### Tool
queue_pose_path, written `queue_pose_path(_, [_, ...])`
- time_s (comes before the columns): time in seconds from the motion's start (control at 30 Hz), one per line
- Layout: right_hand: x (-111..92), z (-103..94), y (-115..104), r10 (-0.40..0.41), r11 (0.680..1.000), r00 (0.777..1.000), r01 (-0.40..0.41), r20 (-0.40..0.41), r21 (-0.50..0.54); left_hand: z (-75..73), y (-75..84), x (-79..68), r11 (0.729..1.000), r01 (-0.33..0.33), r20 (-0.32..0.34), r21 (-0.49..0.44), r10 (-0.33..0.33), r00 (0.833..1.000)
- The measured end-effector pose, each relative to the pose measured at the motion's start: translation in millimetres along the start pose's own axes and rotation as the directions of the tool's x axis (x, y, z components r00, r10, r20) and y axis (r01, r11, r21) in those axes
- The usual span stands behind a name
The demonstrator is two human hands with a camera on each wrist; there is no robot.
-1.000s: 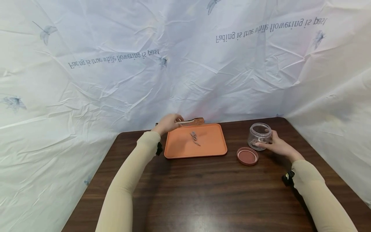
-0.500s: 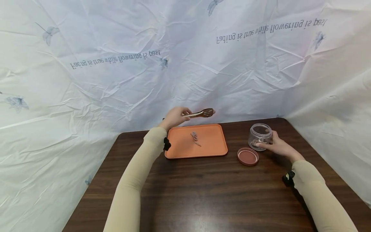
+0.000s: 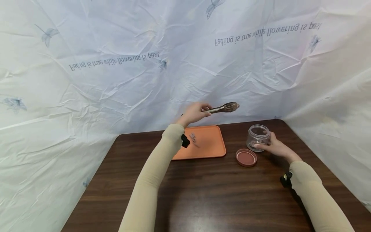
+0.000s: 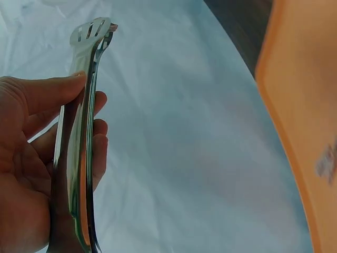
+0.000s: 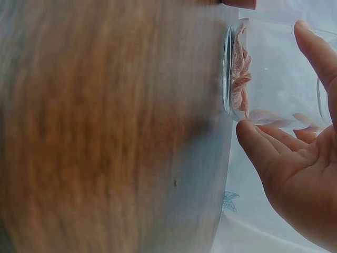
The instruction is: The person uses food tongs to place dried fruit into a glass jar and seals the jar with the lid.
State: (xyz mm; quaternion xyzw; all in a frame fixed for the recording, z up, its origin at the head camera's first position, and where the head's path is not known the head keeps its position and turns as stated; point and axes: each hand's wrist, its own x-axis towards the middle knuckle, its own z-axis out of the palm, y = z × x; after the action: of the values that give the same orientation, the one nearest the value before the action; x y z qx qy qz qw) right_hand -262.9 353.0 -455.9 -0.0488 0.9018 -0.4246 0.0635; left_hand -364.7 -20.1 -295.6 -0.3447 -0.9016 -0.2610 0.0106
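In the head view my left hand (image 3: 195, 113) grips metal tongs (image 3: 221, 108) raised over the back of the orange tray (image 3: 213, 146). Thumb and fingers squeeze the tongs' two arms (image 4: 78, 153) together in the left wrist view. A small brownish piece (image 4: 114, 27) shows at their slotted tips, its kind too small to tell. At the right, my right hand (image 3: 276, 147) holds the side of an open clear jar (image 3: 252, 138), which stands on the table. Several crinkled pinkish-brown pieces (image 5: 241, 79) lie in the jar's bottom. More greyish-brown pieces (image 3: 193, 138) lie on the tray.
A reddish-brown lid (image 3: 246, 158) lies on the dark wooden table (image 3: 208, 190), between tray and jar, near the jar's front. White printed sheeting (image 3: 185, 83) hangs close behind the table's far edge and along both sides.
My left hand has lifted the tongs up from the tray's back edge and carried them right, toward the jar. My right hand and the jar have stayed in place.
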Motion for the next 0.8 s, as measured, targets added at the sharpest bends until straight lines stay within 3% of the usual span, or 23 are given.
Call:
queue_pose_path(0.43, [0,-1.5,-2,0.018,1.0,1.0,-0.018,0.007,0.007,23.6,50.9,26.2,0.996,-0.04,0.004,-0.081,0.04,0.999])
queue_pose_path(0.8, [2,-1.7,0,0.013,1.0,1.0,-0.013,0.002,-0.001,40.4,63.1,35.4,0.99,-0.098,0.026,-0.1,0.101,0.995])
